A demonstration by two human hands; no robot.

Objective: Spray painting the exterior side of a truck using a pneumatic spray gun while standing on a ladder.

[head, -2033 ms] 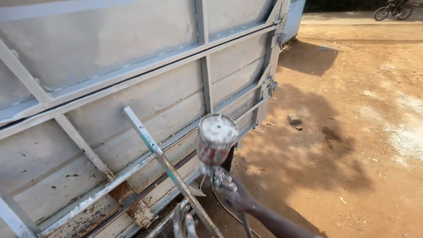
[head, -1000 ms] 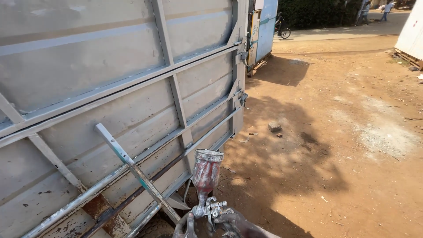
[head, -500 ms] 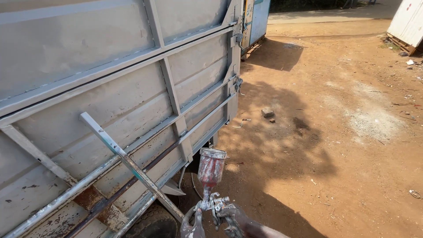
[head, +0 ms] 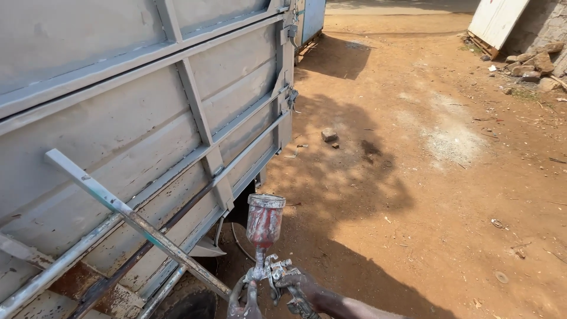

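Although mostly above and left of the fingers (head: 292, 277), reaching down nearly to their level: one grey metal truck-body panel (head: 118, 88), ribbed with rails. Right of and beyond the fingers: bare dirt ground (head: 443, 207), partly shaded. Left of the fingers, leaning across the lower panel: one diagonal bar (head: 136, 221), flecked with rust. Lower left, close by: one tyre (head: 192, 304), partly seen.

Held upright: one spray gun (head: 266, 273), its one paint-smeared cup (head: 264, 221) directly above the fingers and its nozzle end just left of them. Curled tight around the gun's grip: right hand (head: 304, 290); trigger contact not discernible. Left hand not in view.

Judged step: spraying along the lower panel. For a further pass: steady wrist, nozzle square to the metal, cup kept upright.

Far beyond the fingers: one stone (head: 329, 134).
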